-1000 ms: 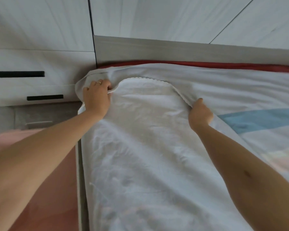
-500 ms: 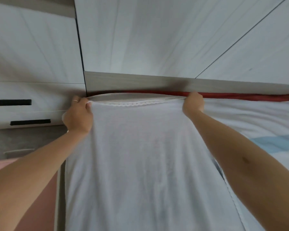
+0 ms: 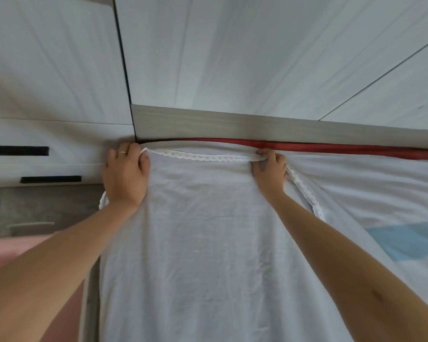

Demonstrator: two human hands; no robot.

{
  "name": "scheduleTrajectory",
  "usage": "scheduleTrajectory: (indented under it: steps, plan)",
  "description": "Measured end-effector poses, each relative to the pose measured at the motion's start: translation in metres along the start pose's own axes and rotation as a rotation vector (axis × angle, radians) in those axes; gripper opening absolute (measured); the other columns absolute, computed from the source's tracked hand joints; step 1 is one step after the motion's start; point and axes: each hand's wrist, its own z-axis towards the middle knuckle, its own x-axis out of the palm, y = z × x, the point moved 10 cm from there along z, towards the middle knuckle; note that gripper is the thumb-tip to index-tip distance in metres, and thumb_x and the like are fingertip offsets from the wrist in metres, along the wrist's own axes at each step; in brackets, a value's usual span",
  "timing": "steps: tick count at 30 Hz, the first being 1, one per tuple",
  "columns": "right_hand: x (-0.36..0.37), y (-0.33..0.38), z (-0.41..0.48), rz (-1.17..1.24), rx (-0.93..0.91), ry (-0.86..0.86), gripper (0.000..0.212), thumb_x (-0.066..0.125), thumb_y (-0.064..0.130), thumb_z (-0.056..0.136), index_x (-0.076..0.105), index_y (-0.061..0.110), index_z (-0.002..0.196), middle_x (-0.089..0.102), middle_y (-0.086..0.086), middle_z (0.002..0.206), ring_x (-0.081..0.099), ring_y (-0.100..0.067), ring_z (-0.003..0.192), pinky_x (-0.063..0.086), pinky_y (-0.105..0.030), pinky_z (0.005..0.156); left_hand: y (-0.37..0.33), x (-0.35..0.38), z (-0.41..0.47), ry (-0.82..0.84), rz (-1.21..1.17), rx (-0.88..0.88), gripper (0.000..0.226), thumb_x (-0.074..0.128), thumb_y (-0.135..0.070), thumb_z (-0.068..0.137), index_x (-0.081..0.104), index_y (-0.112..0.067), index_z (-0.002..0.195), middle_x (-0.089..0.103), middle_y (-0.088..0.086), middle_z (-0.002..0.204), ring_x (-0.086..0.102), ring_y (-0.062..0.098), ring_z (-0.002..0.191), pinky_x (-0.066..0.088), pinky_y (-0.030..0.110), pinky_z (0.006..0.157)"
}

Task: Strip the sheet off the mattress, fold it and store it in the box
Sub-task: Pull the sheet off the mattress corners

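Observation:
A white sheet [image 3: 203,243] with a lace-trimmed elastic edge [image 3: 203,157] covers the near left part of the mattress. My left hand [image 3: 125,178] grips the sheet's edge at the far left corner, by the headboard. My right hand [image 3: 269,172] grips the same edge further right, so the trim is stretched taut between both hands. The lace edge also runs down to the right of my right wrist. A red strip of the mattress [image 3: 331,148] shows along the headboard. The box is not in view.
A grey wooden headboard [image 3: 232,125] and white wall panels stand behind the bed. White drawers [image 3: 35,166] with black slot handles stand at the left. Pink fabric [image 3: 5,253] lies at the lower left. A blue-striped cloth [image 3: 405,240] lies at the right.
Both hands carried the sheet's elastic edge from the middle of the bed up to the headboard, then spread it taut. The view tilted upward toward the wall.

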Motion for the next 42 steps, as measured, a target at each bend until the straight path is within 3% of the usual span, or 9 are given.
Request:
scheduleTrajectory:
  steps: [5, 10, 15, 20, 23, 28, 33, 38, 42]
  plan:
    - [0.015, 0.021, -0.008, 0.101, 0.049, -0.040, 0.053, 0.070, 0.042, 0.080, 0.051, 0.019, 0.123, 0.037, -0.010, 0.128, 0.038, -0.031, 0.121, 0.024, -0.041, 0.111, 0.001, 0.001, -0.001, -0.024, 0.008, 0.006, 0.020, 0.048, -0.021, 0.094, 0.055, -0.005, 0.084, 0.059, 0.021, 0.085, 0.051, 0.039, 0.073, 0.038, 0.039, 0.054]
    - [0.043, 0.035, -0.006, 0.212, 0.371, -0.055, 0.095, 0.071, 0.066, 0.065, 0.030, 0.016, 0.136, 0.025, -0.004, 0.138, 0.029, -0.024, 0.130, 0.010, -0.039, 0.115, -0.001, 0.001, -0.002, -0.045, -0.001, 0.016, 0.018, 0.049, -0.020, 0.094, 0.056, -0.004, 0.086, 0.059, 0.020, 0.087, 0.051, 0.039, 0.074, 0.037, 0.039, 0.054]
    - [0.053, 0.031, -0.005, 0.264, 0.441, 0.003, 0.108, 0.072, 0.068, 0.063, 0.020, 0.015, 0.142, 0.013, 0.001, 0.150, 0.014, -0.018, 0.140, 0.003, -0.042, 0.117, 0.001, -0.001, -0.002, -0.058, 0.001, 0.021, 0.020, 0.047, -0.020, 0.094, 0.056, -0.004, 0.085, 0.058, 0.020, 0.086, 0.051, 0.039, 0.074, 0.037, 0.040, 0.054]
    - [0.020, 0.028, -0.003, 0.173, 0.321, 0.051, 0.070, 0.068, 0.043, 0.082, 0.032, 0.018, 0.138, 0.025, -0.004, 0.142, 0.037, -0.024, 0.128, 0.028, -0.042, 0.107, 0.002, -0.003, 0.001, 0.006, -0.079, -0.020, 0.022, 0.050, -0.023, 0.094, 0.058, -0.004, 0.086, 0.057, 0.020, 0.108, 0.055, 0.041, 0.080, 0.043, 0.041, 0.059]
    - [-0.027, 0.015, -0.018, -0.146, 0.075, -0.096, 0.046, 0.051, 0.004, 0.092, 0.038, 0.014, 0.135, 0.030, -0.011, 0.136, 0.050, -0.033, 0.111, 0.045, -0.040, 0.072, 0.010, -0.014, -0.004, 0.065, -0.207, -0.106, 0.010, 0.061, -0.015, 0.088, 0.062, -0.005, 0.091, 0.049, 0.022, 0.123, 0.056, 0.043, 0.087, 0.046, 0.044, 0.067]
    - [-0.072, -0.070, -0.055, -0.152, 0.512, -0.111, 0.047, 0.040, 0.014, 0.099, 0.023, 0.012, 0.143, 0.058, -0.019, 0.119, 0.059, -0.038, 0.102, 0.039, -0.038, 0.071, -0.003, -0.033, -0.007, 0.166, -0.118, 0.025, 0.033, 0.062, 0.001, 0.078, 0.058, -0.007, 0.110, 0.053, 0.022, 0.111, 0.052, 0.042, 0.099, 0.040, 0.049, 0.078]
    - [-0.082, -0.081, -0.056, -0.272, 0.506, -0.137, 0.055, 0.044, -0.001, 0.092, 0.023, 0.006, 0.141, 0.052, -0.008, 0.071, 0.049, -0.021, 0.060, 0.040, -0.034, 0.060, -0.049, -0.024, -0.002, 0.225, 0.000, 0.272, 0.049, 0.059, 0.015, 0.065, 0.060, -0.006, 0.109, 0.060, 0.018, 0.102, 0.058, 0.038, 0.090, 0.040, 0.045, 0.074]
    - [-0.089, -0.097, -0.077, -0.287, 0.498, -0.162, 0.026, 0.035, 0.005, 0.097, 0.048, 0.005, 0.120, 0.057, -0.017, 0.112, 0.055, -0.032, 0.081, 0.038, -0.035, 0.066, -0.046, -0.007, 0.007, 0.274, 0.060, 0.133, 0.018, 0.053, 0.003, 0.085, 0.059, -0.002, 0.101, 0.062, 0.023, 0.090, 0.056, 0.040, 0.084, 0.037, 0.044, 0.069]
    - [-0.112, -0.090, -0.073, 0.107, 0.399, -0.389, 0.021, 0.032, 0.010, 0.100, 0.050, 0.012, 0.110, 0.044, -0.004, 0.121, 0.057, -0.030, 0.088, 0.052, -0.037, 0.071, -0.029, -0.023, 0.005, 0.350, -0.395, 0.056, 0.031, 0.039, -0.014, 0.100, 0.051, 0.005, 0.080, 0.051, 0.023, 0.066, 0.052, 0.038, 0.066, 0.030, 0.035, 0.058]
